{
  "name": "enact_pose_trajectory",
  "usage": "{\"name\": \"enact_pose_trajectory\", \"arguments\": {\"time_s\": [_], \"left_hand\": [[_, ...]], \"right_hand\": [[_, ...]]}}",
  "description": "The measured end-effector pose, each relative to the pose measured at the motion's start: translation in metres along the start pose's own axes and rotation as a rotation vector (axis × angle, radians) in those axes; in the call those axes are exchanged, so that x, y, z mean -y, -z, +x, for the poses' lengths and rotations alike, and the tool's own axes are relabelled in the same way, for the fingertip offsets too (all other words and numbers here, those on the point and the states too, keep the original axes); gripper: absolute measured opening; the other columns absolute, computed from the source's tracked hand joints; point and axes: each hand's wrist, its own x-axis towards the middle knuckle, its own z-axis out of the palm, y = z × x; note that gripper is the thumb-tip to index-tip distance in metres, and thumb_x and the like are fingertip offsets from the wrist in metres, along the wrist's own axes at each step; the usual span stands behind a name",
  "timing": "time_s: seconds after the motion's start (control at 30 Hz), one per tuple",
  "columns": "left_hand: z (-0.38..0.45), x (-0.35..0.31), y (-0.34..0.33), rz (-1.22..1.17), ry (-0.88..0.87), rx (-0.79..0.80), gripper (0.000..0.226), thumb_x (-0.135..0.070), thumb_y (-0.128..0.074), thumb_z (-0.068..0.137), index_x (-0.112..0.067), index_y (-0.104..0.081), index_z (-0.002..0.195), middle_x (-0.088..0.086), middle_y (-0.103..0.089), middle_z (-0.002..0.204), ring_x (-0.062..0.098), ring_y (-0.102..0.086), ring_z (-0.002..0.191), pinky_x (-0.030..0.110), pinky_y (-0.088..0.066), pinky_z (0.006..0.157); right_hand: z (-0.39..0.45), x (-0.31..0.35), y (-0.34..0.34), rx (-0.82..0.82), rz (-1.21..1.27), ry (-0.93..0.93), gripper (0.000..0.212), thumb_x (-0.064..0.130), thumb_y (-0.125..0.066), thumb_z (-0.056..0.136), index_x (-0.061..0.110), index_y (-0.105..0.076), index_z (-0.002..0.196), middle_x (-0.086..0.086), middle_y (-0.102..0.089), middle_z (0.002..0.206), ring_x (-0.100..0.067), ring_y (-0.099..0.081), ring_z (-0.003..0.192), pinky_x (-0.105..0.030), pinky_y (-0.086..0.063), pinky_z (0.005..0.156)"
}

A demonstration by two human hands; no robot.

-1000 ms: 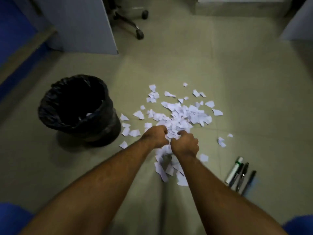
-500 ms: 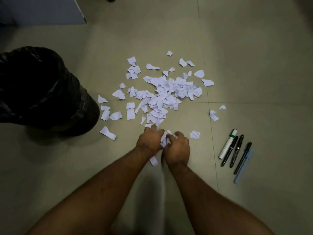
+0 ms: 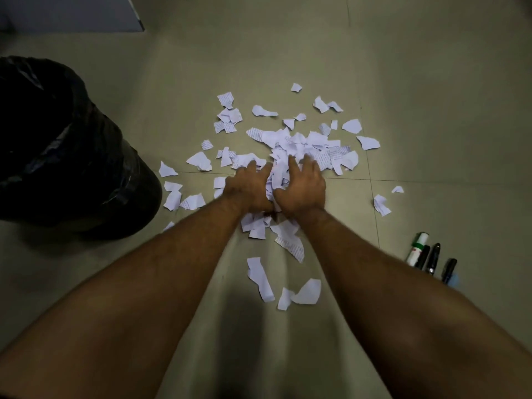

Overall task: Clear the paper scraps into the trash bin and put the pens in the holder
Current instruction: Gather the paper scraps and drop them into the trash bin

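A black-lined trash bin (image 3: pixel 66 151) stands at the left edge of the tiled floor (image 3: pixel 431 82), its far side cut off by the frame and its inside too dark to read; just beside its base lie the first stray pieces of the paper scraps (image 3: pixel 313 145), which spread rightward into a loose white heap at the middle of the floor. A person's left hand (image 3: pixel 247 187) and right hand (image 3: pixel 302 187) press side by side into the near edge of that heap, fingers spread and curled down into the paper, palms cupped toward each other with scraps bunched between them; neither hand is clamped on anything yet, and how much paper sits under the palms is hidden. More pieces trail back between the forearms. The scraps look feather-light, limp and slippery on the tile; they are likely best raked together and squeezed between both palms from the sides, since a loose scoop would probably shed pieces on the way to the bin. At the lower right, well apart from the heap, the pens (image 3: pixel 431 259) lie side by side, their lower ends covered by the right forearm; their exact number is hard to tell. No holder is in view.
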Motion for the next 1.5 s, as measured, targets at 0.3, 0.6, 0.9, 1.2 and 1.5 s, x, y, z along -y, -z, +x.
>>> {"name": "enact_pose_trajectory", "arguments": {"time_s": [0.3, 0.6, 0.9, 1.2, 1.5], "left_hand": [[-0.037, 0.005, -0.025, 0.107, -0.034, -0.039, 0.043, -0.043, -0.055, 0.091, -0.026, -0.05, 0.13, 0.014, -0.051, 0.128, 0.035, -0.053, 0.113, 0.042, -0.049, 0.084], [-0.047, 0.008, -0.029, 0.12, 0.01, -0.125, 0.026, -0.034, -0.055, 0.094, -0.017, -0.066, 0.11, 0.01, -0.065, 0.113, 0.028, -0.062, 0.102, 0.036, -0.048, 0.086], [-0.056, 0.013, -0.004, -0.245, 0.327, -0.242, 0.029, -0.024, -0.049, 0.1, -0.009, -0.068, 0.116, 0.015, -0.069, 0.115, 0.032, -0.065, 0.104, 0.034, -0.051, 0.088], [-0.074, 0.015, 0.038, -0.454, 0.391, -0.305, 0.023, -0.018, -0.052, 0.096, -0.005, -0.07, 0.094, 0.017, -0.071, 0.097, 0.036, -0.064, 0.091, 0.028, -0.042, 0.07], [-0.116, 0.031, 0.154, -0.534, 0.436, -0.467, 0.021, -0.021, -0.057, 0.091, -0.007, -0.065, 0.078, 0.015, -0.071, 0.085, 0.036, -0.065, 0.082, 0.037, -0.054, 0.072]], "right_hand": [[-0.048, -0.003, -0.017, -0.09, -0.02, 0.127, 0.05, 0.046, -0.05, 0.086, 0.019, -0.064, 0.126, -0.012, -0.061, 0.131, -0.035, -0.054, 0.117, -0.043, -0.043, 0.09], [-0.053, -0.003, -0.021, -0.031, -0.113, 0.182, 0.051, 0.051, -0.059, 0.086, 0.027, -0.061, 0.131, -0.015, -0.055, 0.139, -0.038, -0.052, 0.121, -0.043, -0.043, 0.093], [-0.039, 0.01, -0.007, -0.001, -0.034, 0.107, 0.025, 0.019, -0.056, 0.094, 0.018, -0.072, 0.113, -0.007, -0.067, 0.115, -0.029, -0.059, 0.105, -0.033, -0.05, 0.081], [-0.061, 0.027, 0.015, -0.02, 0.579, -0.283, 0.019, 0.017, -0.062, 0.088, 0.019, -0.077, 0.098, -0.01, -0.075, 0.099, -0.033, -0.067, 0.093, -0.024, -0.045, 0.079], [-0.054, 0.14, 0.107, -0.006, 1.284, -0.476, 0.02, 0.014, -0.066, 0.086, 0.02, -0.068, 0.067, -0.003, -0.061, 0.065, -0.02, -0.058, 0.058, -0.039, -0.062, 0.064]]}}
